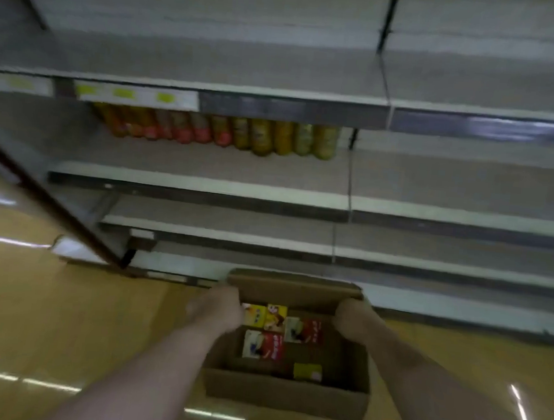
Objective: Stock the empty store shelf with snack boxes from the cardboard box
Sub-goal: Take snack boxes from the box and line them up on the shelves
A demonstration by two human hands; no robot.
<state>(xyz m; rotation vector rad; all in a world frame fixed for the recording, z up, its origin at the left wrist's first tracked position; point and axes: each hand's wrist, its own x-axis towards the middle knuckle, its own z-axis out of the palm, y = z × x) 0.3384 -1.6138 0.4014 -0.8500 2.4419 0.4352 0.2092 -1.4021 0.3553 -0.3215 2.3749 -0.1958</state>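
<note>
Two bare forearms reach in from the bottom of the frame toward an open carton (pixel 286 395) at lower centre, above a glossy tan floor (pixel 41 323). Left hand (pixel 216 308) grips the carton's left wall near the far corner, fingers curled over the rim; right hand (pixel 355 318) grips the right wall in the same way, opposite it. Whether the carton rests on the floor or hangs lifted cannot be told through the blur. Inside it lie a few snack boxes, loosely scattered: a yellow box (pixel 264 316) at the far left, just beside the left hand; a red box (pixel 303 330) right of it; a second red box (pixel 263 344) nearer the middle; and a small yellow pack (pixel 307 371) against the near wall. Brown cardboard bottom shows between them. Behind the carton, filling the upper half of the frame, stands grey shelving (pixel 204 186) with several tiers. On the second tier from the top, left of centre, a row of bottles (pixel 215 130) with orange and yellow contents stands at the back. Yellow-and-white price tags (pixel 135 95) line the rail edge above them, in the upper left. A dark upright (pixel 51 203) slants across the left side.
</note>
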